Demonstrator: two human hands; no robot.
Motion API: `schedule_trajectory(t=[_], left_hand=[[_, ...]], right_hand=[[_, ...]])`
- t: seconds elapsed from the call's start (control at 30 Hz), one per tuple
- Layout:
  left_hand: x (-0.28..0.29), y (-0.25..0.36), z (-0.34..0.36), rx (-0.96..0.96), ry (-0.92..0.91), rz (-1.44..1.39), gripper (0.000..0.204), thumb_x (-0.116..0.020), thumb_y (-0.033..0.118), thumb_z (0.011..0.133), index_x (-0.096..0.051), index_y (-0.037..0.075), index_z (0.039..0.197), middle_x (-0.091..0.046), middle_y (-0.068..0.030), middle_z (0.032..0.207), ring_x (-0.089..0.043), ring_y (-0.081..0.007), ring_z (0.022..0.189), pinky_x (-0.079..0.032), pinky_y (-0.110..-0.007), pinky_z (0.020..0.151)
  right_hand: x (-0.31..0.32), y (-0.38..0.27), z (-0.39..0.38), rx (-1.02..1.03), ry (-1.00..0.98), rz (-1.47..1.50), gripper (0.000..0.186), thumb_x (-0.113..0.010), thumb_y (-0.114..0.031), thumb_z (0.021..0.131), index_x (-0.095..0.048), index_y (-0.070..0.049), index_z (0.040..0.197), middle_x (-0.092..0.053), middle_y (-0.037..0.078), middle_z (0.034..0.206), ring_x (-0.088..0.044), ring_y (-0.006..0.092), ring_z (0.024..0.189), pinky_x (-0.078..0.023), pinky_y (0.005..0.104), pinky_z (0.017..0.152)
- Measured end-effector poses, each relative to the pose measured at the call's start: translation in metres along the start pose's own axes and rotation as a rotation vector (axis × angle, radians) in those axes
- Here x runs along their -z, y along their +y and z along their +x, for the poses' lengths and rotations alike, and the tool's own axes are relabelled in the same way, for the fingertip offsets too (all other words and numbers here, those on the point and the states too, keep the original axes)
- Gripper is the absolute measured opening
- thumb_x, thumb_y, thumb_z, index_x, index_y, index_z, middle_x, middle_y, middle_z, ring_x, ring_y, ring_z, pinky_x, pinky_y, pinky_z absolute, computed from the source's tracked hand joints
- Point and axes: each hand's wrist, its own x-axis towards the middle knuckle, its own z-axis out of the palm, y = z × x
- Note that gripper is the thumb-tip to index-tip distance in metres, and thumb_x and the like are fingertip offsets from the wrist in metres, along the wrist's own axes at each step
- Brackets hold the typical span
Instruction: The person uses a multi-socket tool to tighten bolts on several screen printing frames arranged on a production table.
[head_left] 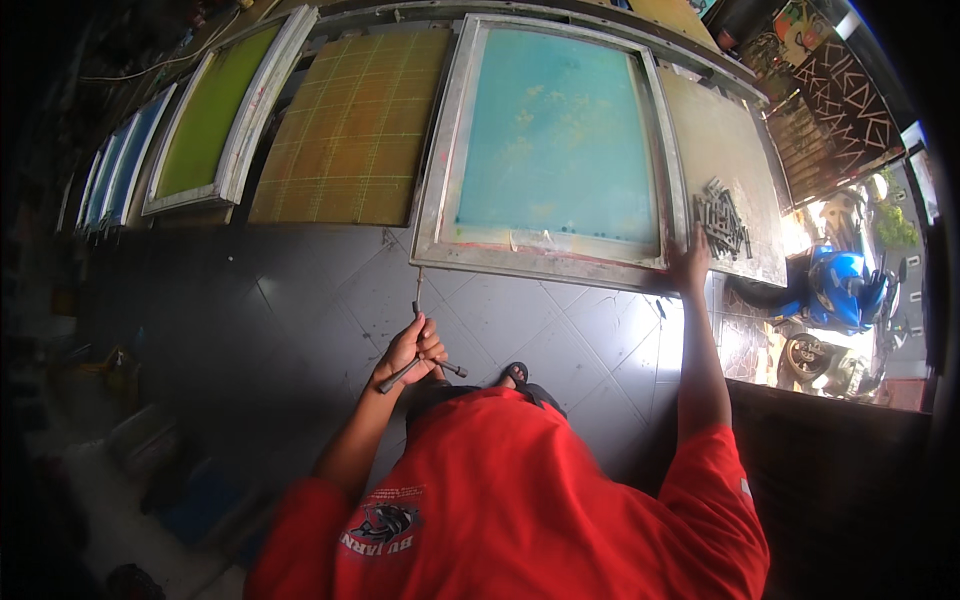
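Observation:
A large screen printing frame with teal mesh lies flat in front of me, its metal border worn and stained. My left hand is closed around a dark three-armed socket wrench. One arm of that wrench points up at a thin rod or bolt below the frame's near left corner; whether they touch is too small to tell. My right hand rests at the near right corner of the frame, its fingers stretched along the edge. Just beyond those fingers sits a pile of small grey metal parts.
The pile lies on a pale board. To the left are a brown board with yellow grid lines, a green-mesh frame and blue-mesh frames. Grey tiles cover the floor. A blue motorbike stands at the right.

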Motion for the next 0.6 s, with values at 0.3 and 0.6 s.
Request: schedule_trajectory(t=[0.3,0.6], left_hand=[[0.009,0.000,0.000,-0.011,-0.036,-0.012,0.040,-0.038,0.047,0.096,-0.038,0.016,0.070,-0.021,0.0059,0.051,-0.021,-0.0081,0.048,-0.029,-0.024,0.059],[0.009,0.008,-0.002,0.033,0.004,-0.011,0.038,-0.037,0.045,0.096,-0.040,0.014,0.075,-0.023,0.0038,0.053,-0.024,-0.0097,0.049,-0.035,-0.028,0.063]], right_hand=[[-0.003,-0.203,-0.205,-0.346,-0.872,1.177,0.035,-0.053,-0.024,0.091,-0.051,-0.002,0.118,-0.059,0.010,0.110,-0.057,0.0207,0.093,-0.045,0.0356,0.081],[-0.045,-0.296,-0.246,-0.094,-1.433,1.307,0.039,-0.050,-0.034,0.094,-0.054,-0.002,0.114,-0.062,0.006,0.084,-0.052,0.0083,0.068,-0.044,0.0231,0.063]])
